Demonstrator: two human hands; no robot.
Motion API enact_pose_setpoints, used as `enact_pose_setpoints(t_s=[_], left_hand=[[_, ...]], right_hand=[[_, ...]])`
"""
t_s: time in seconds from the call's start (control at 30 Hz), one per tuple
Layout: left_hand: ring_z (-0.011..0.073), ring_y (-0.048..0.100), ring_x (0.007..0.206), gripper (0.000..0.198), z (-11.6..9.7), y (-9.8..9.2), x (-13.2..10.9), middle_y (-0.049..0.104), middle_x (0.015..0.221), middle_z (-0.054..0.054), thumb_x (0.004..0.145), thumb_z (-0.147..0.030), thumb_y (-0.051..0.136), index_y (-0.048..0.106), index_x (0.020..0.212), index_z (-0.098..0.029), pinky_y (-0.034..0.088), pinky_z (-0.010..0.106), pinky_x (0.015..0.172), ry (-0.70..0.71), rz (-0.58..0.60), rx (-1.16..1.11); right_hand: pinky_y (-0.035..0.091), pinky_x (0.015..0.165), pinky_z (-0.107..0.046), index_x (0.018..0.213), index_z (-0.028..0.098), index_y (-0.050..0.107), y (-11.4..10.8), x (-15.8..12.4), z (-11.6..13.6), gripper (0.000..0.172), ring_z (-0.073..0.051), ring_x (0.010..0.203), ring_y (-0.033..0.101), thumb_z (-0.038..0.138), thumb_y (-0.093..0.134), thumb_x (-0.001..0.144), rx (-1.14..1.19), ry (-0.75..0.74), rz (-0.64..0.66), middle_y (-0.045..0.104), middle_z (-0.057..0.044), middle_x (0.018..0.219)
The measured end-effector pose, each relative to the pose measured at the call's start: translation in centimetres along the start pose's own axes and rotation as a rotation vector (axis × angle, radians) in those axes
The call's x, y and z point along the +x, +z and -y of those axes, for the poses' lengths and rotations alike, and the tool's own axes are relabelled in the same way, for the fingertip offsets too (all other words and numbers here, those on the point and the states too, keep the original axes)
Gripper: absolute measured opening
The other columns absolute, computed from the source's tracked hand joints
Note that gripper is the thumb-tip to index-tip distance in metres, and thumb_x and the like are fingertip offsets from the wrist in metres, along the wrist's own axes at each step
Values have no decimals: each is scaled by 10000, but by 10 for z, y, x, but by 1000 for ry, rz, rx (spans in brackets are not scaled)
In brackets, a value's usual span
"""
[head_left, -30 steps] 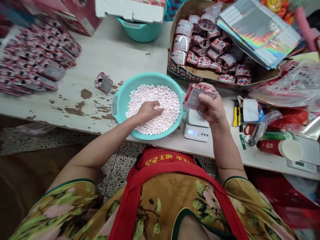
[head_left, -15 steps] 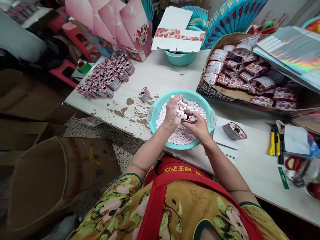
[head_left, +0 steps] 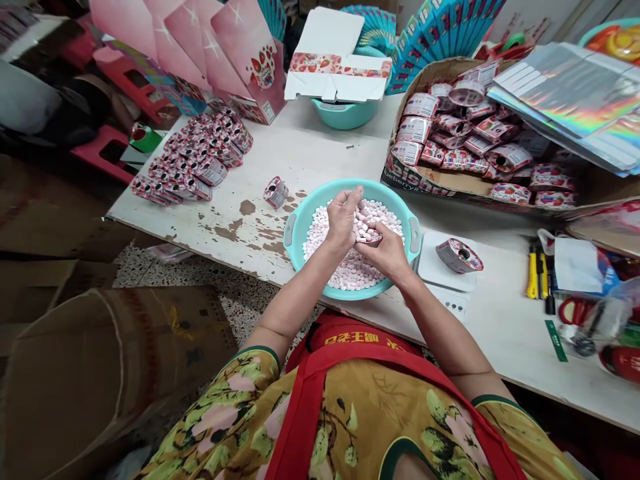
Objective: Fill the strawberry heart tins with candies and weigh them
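A turquoise basin (head_left: 291, 252) full of small pale pink candies (head_left: 356, 275) stands at the table's front edge. Above it my left hand (head_left: 343, 219) is cupped round a handful of the candies, its thumb upward. My right hand (head_left: 388, 252) grips a small red and white printed container (head_left: 373, 238) close against the left palm; candies lie over its opening. A similar container (head_left: 459, 256) rests on a white scale (head_left: 443, 288) right of the basin. Another one (head_left: 275, 192) sits on the table to the left of the basin.
Many such containers (head_left: 200, 157) stand grouped at the table's left. A carton (head_left: 425, 181) of wrapped packs is at the back right, with shiny sheets (head_left: 575, 90) on it. A second basin (head_left: 345, 115) is behind. Cutters (head_left: 534, 273) and scissors (head_left: 574, 311) lie at right.
The view has shifted, so the table things appear further left. My left fingers have closed in more, and candies now cover the opening of the container in my right hand.
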State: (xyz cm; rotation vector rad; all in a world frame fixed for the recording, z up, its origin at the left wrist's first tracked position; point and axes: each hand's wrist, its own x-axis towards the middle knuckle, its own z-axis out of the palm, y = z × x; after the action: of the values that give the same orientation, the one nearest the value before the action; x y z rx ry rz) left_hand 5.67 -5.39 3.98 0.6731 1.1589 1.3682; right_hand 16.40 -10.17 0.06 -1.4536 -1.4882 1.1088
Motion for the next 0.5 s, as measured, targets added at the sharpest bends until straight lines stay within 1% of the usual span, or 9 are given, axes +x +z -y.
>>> enact_pose_setpoints(t_s=[0.1,0.2,0.27,0.33,0.43,0.5], left_hand=[[71,459,476,486,-2,5,1,483,609,-66,846,-583,777,475,753,-214,404,213,464,-15,9,55],[69,465,468,461,-2,5,2,482,603,-72,846,-530,800,477,755,-213,406,211,461,-13,34,57],[71,477,470,427,0,5,3,483,600,-74,858,-487,800,488,765,-212,410,211,464,1,60,51],[74,491,475,381,2,5,3,485,594,-74,880,-445,787,504,780,-210,414,211,470,11,76,53],[70,482,466,327,2,8,0,486,588,-73,920,-381,751,512,781,-205,394,206,457,21,71,67],[66,463,456,328,1,11,-1,480,589,-74,933,-373,736,501,777,-206,369,203,440,21,67,71]], right_hand=[[459,699,-276,988,193,697,-3,0,0,349,-182,728,621,361,710,682,-15,4,-16,715,-4,809],[436,664,-260,914,196,674,-6,0,1,291,-169,703,595,374,711,686,-14,12,-24,692,4,770],[421,639,-255,886,198,664,-7,0,1,283,-166,692,577,387,720,683,-13,23,-18,674,6,741],[423,641,-258,916,196,674,-8,-1,2,314,-169,694,576,392,727,676,-6,36,-11,677,5,746],[459,706,-282,1005,192,692,-9,-1,2,391,-192,760,617,392,732,672,-1,17,-19,716,-12,837],[479,743,-301,1024,195,694,-11,-1,3,406,-214,817,645,397,734,674,-4,6,-32,738,-27,903]])
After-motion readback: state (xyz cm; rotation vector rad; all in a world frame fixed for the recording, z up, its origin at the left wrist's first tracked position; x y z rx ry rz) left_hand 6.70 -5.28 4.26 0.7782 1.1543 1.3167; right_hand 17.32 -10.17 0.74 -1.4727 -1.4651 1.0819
